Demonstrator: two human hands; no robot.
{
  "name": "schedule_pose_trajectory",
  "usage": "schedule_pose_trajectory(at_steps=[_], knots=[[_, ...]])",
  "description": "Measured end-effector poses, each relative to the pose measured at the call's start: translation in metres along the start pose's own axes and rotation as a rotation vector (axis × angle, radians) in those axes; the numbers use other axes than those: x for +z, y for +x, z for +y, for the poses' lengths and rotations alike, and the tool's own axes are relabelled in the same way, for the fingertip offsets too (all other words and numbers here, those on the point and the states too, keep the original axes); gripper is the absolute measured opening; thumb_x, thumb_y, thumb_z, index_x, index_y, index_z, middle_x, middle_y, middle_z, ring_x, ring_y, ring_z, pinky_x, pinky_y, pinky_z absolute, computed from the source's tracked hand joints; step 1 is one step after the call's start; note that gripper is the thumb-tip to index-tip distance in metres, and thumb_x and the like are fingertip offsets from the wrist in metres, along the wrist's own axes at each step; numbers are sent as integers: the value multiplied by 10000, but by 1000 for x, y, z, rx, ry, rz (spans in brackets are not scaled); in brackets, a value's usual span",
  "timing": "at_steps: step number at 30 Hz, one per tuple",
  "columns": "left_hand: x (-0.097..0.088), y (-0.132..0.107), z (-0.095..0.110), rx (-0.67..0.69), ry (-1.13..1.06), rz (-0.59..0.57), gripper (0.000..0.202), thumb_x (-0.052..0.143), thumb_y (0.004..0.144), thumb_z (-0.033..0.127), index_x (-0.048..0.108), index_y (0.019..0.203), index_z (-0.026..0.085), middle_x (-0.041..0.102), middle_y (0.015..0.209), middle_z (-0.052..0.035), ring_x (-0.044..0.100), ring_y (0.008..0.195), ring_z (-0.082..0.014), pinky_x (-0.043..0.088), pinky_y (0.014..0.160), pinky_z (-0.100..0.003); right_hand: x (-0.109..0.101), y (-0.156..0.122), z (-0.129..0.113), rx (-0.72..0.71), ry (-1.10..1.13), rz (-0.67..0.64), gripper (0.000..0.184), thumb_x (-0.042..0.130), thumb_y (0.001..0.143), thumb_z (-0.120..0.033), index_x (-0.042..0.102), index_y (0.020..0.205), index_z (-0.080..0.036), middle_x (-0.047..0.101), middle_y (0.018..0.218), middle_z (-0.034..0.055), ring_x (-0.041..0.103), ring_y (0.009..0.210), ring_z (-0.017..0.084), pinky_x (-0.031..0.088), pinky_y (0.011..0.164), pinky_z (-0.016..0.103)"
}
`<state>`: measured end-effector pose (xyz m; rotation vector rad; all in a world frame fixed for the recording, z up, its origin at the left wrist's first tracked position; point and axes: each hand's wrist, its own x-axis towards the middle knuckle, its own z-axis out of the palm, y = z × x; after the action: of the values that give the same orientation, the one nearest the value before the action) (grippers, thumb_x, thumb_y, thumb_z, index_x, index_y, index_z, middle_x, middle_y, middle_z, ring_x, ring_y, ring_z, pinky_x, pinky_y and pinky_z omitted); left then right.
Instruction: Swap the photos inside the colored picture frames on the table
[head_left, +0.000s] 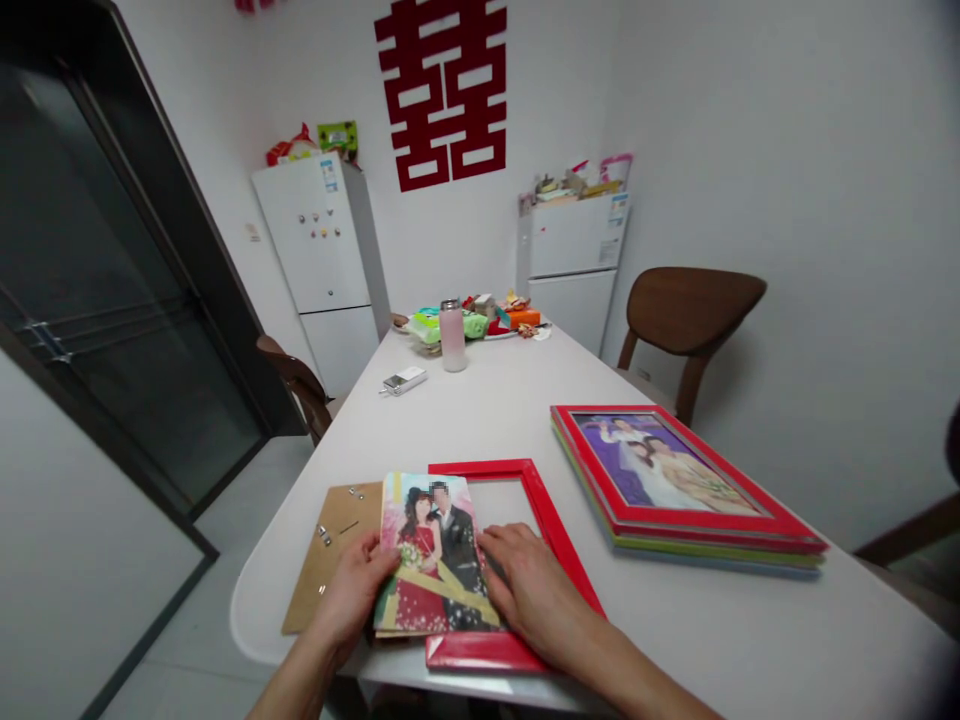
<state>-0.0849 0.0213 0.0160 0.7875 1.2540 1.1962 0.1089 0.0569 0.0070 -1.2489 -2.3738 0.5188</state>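
A wedding photo (439,560) of a couple, one in a red gown and one in a dark suit, lies in front of me with strips of yellowish tape across it. My left hand (356,585) grips its left edge, thumb on top. Against the right edge rests my right hand (529,590), its fingers curled along the side; the fingertips are partly hidden. Beneath the photo's right part is a red picture frame (559,535), seen partly covered. To the left, a brown backing board (319,540) with small metal clips lies partly under the photo.
Several framed pictures (660,465) are stacked on the white table (517,390) at the right. A pink bottle (452,335), a small white device (405,380) and colourful packets (427,325) stand further back. Wooden chairs (686,315) flank the table. Two white refrigerators (574,245) stand behind.
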Motion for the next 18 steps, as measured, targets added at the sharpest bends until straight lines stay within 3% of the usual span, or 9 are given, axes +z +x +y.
schedule_pose_trajectory(at_steps=[6,8,12,18], knots=[[4,-5,-6,57,-106,28,303,649,616,227,496,869,157,666,745,-38,637,640,-206,492,547,-277,3,-1,3,-14,221,24,320,383,768,-192,554,1036,-162,570,1044,88,459,983,192,335,853,335],[5,-11,-1,82,-168,54,324,647,611,194,493,893,158,664,774,-34,637,676,-210,497,568,-278,2,1,8,19,432,67,356,383,763,-208,524,1088,-169,543,1107,84,459,1015,183,329,882,341],[16,-26,9,51,-292,43,343,605,648,157,489,970,171,656,834,-33,633,726,-207,502,630,-299,-4,8,9,262,975,143,391,418,737,-293,513,1087,-147,552,1092,107,535,925,187,398,810,353],[58,-38,-11,0,-400,-230,279,546,642,212,560,916,157,646,853,-54,603,840,-230,470,753,-342,-10,4,-22,369,1581,-256,362,477,682,-429,596,870,-143,639,734,85,592,730,206,454,645,348]])
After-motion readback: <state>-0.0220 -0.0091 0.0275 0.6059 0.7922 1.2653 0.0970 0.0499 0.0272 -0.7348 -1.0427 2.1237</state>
